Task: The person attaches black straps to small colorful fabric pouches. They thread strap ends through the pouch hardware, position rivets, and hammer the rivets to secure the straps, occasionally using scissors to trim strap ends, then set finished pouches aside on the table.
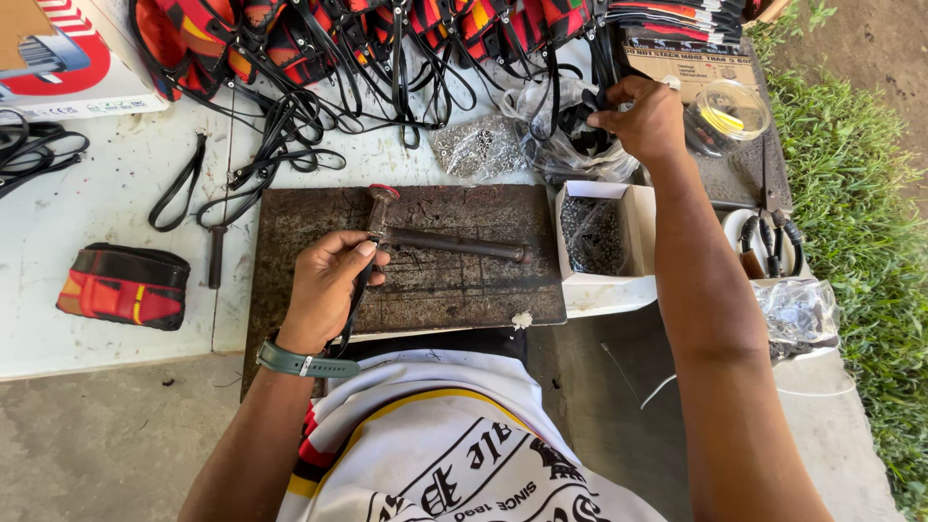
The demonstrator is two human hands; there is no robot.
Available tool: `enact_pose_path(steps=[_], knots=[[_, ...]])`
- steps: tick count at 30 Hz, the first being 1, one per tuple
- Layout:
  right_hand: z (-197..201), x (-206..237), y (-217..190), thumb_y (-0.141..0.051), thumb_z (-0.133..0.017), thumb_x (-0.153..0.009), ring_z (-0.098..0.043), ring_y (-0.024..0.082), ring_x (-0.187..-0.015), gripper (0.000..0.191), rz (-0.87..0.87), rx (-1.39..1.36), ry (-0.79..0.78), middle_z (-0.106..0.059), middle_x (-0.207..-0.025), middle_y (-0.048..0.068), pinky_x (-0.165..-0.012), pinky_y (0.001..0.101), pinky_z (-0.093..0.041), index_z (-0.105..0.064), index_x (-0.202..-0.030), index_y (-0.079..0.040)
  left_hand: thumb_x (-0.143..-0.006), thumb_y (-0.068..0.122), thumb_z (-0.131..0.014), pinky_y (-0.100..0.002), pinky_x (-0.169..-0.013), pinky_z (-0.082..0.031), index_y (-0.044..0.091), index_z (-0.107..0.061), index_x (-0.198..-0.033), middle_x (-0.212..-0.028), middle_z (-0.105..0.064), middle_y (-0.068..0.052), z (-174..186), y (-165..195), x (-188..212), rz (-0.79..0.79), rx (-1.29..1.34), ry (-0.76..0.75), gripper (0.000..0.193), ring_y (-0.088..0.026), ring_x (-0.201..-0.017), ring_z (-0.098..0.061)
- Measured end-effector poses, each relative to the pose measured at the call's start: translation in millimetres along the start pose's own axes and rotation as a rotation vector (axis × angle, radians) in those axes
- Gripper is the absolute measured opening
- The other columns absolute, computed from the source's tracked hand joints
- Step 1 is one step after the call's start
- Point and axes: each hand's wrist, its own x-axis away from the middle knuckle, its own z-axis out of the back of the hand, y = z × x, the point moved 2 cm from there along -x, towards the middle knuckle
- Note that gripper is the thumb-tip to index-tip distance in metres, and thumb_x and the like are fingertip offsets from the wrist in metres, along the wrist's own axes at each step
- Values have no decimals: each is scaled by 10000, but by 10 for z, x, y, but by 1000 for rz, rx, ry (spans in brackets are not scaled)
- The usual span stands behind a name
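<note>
Fingers of the left hand [327,280] curl around a thin black strap [354,307], pinching it over a rusty metal plate [416,280], just beside a hammer [440,237] lying there. Right hand [643,121] reaches forward, its fingertips bunched inside a clear plastic bag [556,130] of dark small parts; what they grip is hidden. Near it sits a white box [633,242] of black rivets.

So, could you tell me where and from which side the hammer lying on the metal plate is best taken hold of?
Probably the bare handle of the hammer, near its right end, from above. It lies flat across the rusty metal plate, head to the left by the left hand, with the handle's right half clear.
</note>
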Motion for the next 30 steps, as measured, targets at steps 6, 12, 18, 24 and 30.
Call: enact_pose_path(steps=[6, 12, 18, 24, 30], knots=[[-56, 22, 0, -299, -988, -759, -696, 219, -717, 436, 84, 28, 78, -761, -900, 151, -676, 369, -554, -769, -987, 1, -984, 84, -665, -324, -736, -624, -27, -662, -1135, -955, -733, -121, 49, -7, 11, -5, 11, 1, 187, -169, -856, -726], [-21, 26, -126, -161, -852, -972, -710, 209, -746, 239, -7, -402, 24, -761, -932, 176, -632, 310, -569, -776, -1114, 16, -989, 69, -654, -313, -711, -620, -28, -666, -1118, -928, -737, -130, 103, 22, 26, -26, -6, 12, 161, -162, -816, -717], [218, 475, -942, 23, -709, -966, -776, 188, -784, 322, -114, -948, -39, -726, -906, 112, -646, 271, -654, -582, -1261, 10, -1008, 76, -634, -235, -526, -464, -22, -660, -1086, -891, -744, -140, -189, 283, 54, -116, 10, 52, 128, -109, -672, -633], [-226, 1253, -1885, -11, -756, -973, -757, 192, -789, 242, -23, -1170, -156, -728, -892, 140, -674, 280, -632, -583, -1141, 10, -961, 131, -704, -209, -519, -484, 0, -673, -1149, -886, -722, -69, -918, 566, 26, -269, 2, -63, 231, -70, -739, -704], [-320, 1409, -2254, -1, -787, -894, -740, 174, -921, 383, 98, -1210, -234, -728, -1047, 111, -780, 282, -622, -553, -1194, -37, -966, 144, -740, -195, -491, -444, -11, -707, -1000, -770, -729, -63, -903, 627, -23, -153, -41, -143, 162, -50, -595, -602]])
